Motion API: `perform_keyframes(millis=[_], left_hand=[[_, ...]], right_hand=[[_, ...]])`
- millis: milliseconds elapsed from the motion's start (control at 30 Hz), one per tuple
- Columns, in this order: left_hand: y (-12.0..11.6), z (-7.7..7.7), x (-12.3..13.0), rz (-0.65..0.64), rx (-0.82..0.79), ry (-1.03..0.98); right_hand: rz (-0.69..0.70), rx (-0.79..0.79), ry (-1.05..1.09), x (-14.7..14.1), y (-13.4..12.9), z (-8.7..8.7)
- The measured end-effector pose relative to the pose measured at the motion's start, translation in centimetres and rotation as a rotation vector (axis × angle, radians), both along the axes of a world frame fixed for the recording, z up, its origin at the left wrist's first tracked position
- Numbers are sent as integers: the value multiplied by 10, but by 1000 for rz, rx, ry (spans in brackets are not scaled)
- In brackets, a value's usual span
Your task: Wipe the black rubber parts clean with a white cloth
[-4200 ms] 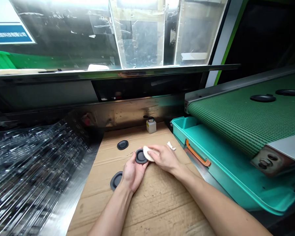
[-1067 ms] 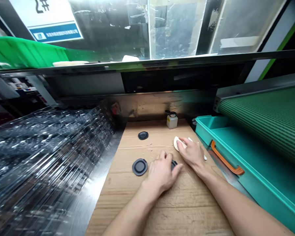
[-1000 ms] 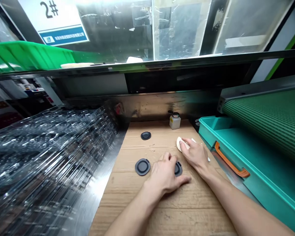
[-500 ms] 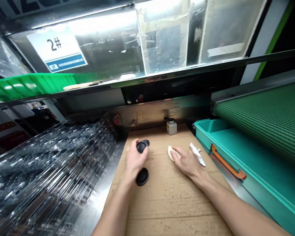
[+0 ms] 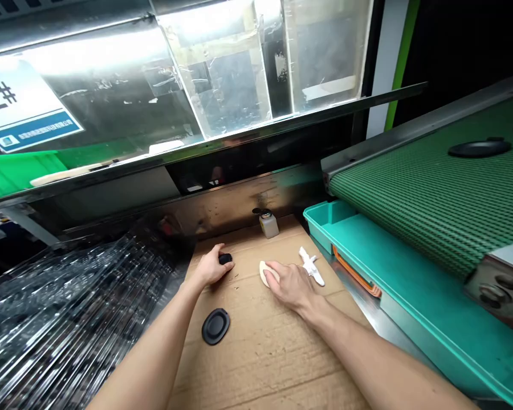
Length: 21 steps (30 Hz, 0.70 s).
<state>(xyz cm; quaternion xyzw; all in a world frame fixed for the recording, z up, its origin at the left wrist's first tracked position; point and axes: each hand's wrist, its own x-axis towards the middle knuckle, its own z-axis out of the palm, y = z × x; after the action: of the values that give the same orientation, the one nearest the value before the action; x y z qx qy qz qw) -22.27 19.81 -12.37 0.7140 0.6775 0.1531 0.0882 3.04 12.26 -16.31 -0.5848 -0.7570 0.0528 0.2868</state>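
Observation:
My left hand (image 5: 211, 266) is at the far left of the cardboard sheet (image 5: 260, 347), its thumb and fingers curled around a small black part (image 5: 225, 258). Most of that part is hidden by the hand. Nearer to me, a black oval, dish-shaped part (image 5: 216, 326) lies flat, apart from both hands. My right hand (image 5: 293, 285) grips a cream-coloured pad (image 5: 264, 274), held low over the cardboard. Just beyond its knuckles lies a crumpled white strip (image 5: 312, 267). A small square bottle (image 5: 269, 224) with a dark open lid stands at the cardboard's far edge.
At left are stacked clear plastic trays (image 5: 81, 319). To the right, a teal bin (image 5: 410, 290) with an orange handle (image 5: 355, 272) sits below a green conveyor belt (image 5: 431, 188), which carries a black part (image 5: 479, 148). A metal shelf with a green crate (image 5: 21, 173) crosses the back.
The view has turned right, bringing black parts on the belt into sight. My left hand has moved away from the oval part, still around a black part. My right hand keeps the pad.

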Motion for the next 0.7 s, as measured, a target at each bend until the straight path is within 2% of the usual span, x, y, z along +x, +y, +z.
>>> perform_keyframes(millis=[100, 267, 500, 533, 600, 667, 700], left_hand=[[8, 3, -14, -9, -27, 41], [13, 3, -40, 53, -13, 130], [-4, 1, -51, -87, -15, 190], [0, 2, -58, -44, -11, 211], [23, 8, -68, 30, 30, 228], [55, 25, -56, 11, 46, 175], [67, 39, -39, -16, 69, 133]], right_hand=[[-8, -19, -14, 1, -2, 2], [25, -25, -8, 1, 0, 1], [30, -85, 24, 1, -5, 12], [75, -99, 16, 2, -5, 15], [88, -125, 26, 4, 0, 17], [75, -164, 44, 6, 10, 17], [69, -167, 54, 7, 15, 16]])
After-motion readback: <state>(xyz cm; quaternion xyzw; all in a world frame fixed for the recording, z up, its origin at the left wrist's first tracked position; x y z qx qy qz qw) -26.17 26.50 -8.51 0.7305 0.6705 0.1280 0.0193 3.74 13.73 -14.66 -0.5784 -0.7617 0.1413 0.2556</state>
